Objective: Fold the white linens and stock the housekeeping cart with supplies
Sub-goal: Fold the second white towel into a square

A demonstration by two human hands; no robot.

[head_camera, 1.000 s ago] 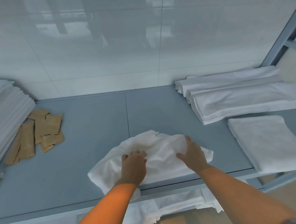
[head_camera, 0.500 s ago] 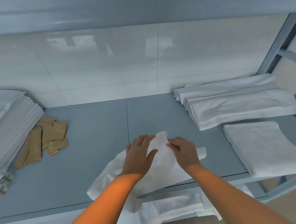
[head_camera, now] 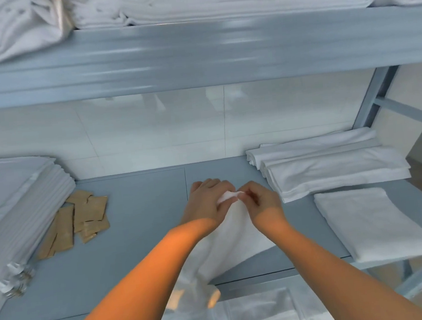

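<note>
Pinching one corner of the white towel (head_camera: 234, 237) mid-frame, the left hand (head_camera: 209, 202) and right hand (head_camera: 259, 201) could lose it if fingers loosen, dropping it off the shelf (head_camera: 139, 231) edge.

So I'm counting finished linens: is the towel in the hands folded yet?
Not yet: the towel hangs loose from both hands, draping over the shelf edge.

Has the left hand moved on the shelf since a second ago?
Yes. The left hand has gone away from the shelf's front edge toward the back wall, now level with the brown packets, and pinches the white cloth with the right hand.
</note>
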